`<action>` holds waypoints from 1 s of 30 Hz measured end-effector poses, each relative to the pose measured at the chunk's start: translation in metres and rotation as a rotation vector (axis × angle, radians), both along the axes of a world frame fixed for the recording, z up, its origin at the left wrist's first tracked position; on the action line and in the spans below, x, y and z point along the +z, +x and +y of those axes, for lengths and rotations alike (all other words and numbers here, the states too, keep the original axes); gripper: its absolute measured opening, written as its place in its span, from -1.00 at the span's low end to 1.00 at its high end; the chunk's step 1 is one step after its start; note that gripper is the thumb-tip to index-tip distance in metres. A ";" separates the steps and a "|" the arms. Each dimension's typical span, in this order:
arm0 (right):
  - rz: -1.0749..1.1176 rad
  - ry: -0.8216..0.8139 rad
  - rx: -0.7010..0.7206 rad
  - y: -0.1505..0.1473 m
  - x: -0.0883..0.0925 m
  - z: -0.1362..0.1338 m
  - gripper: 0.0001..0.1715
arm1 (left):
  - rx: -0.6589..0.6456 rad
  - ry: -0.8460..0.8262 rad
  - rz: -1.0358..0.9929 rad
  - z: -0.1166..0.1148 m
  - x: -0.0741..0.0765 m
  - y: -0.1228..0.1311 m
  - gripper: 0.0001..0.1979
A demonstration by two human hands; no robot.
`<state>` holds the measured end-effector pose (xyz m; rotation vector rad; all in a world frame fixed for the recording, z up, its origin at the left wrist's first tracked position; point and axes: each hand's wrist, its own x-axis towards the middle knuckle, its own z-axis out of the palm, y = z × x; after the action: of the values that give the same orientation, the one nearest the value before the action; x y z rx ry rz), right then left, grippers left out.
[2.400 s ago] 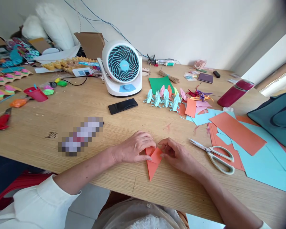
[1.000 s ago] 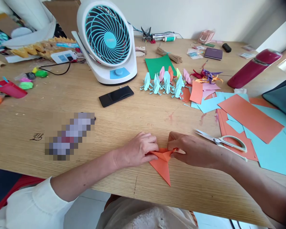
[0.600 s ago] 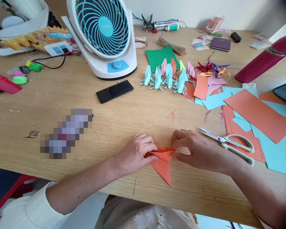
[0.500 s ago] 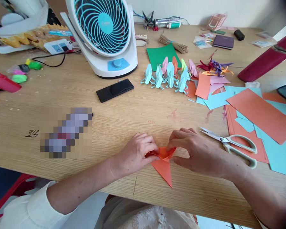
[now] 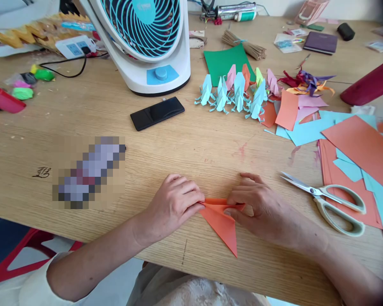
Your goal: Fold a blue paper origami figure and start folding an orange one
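Near the table's front edge, an orange folded paper (image 5: 221, 227) is held between my two hands. A pointed flap hangs from it toward me, and a narrow folded band runs along its far side. My left hand (image 5: 175, 204) pinches the left end of the band between thumb and fingers. At the right end, my right hand (image 5: 258, 208) grips the paper with its thumb below and fingers above. Part of the paper is hidden under the fingers. Scissors (image 5: 325, 197) with cream handles lie to the right of my right hand, blades slightly apart.
Several folded paper figures (image 5: 238, 91) stand before a green sheet (image 5: 221, 59). Orange and blue paper sheets (image 5: 360, 153) lie at the right. A fan (image 5: 175, 87) stands at the back, a black phone (image 5: 158, 113) before it. A red bottle (image 5: 370, 83) is far right.
The raised orange flap has been flattened into a narrow band, and my hands sit a little farther apart. The right thumb now presses on the paper. The camera view has shifted slightly.
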<state>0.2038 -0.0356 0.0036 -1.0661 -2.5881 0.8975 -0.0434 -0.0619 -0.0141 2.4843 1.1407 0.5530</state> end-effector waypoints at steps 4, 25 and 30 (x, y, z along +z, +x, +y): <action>0.009 -0.006 -0.023 -0.002 -0.004 -0.003 -0.74 | 0.051 0.001 -0.024 -0.002 -0.001 -0.012 -0.89; -0.017 0.124 -0.133 0.005 -0.007 -0.029 -0.81 | 0.078 -0.123 -0.091 -0.001 -0.002 -0.011 -0.88; 0.010 0.149 -0.142 0.004 -0.009 -0.028 -0.83 | 0.108 -0.152 -0.118 -0.002 -0.003 -0.013 -0.94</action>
<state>0.2075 -0.0639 -0.0059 -1.1823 -2.4888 0.6643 -0.0566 -0.0636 -0.0170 2.2413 1.2281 0.6101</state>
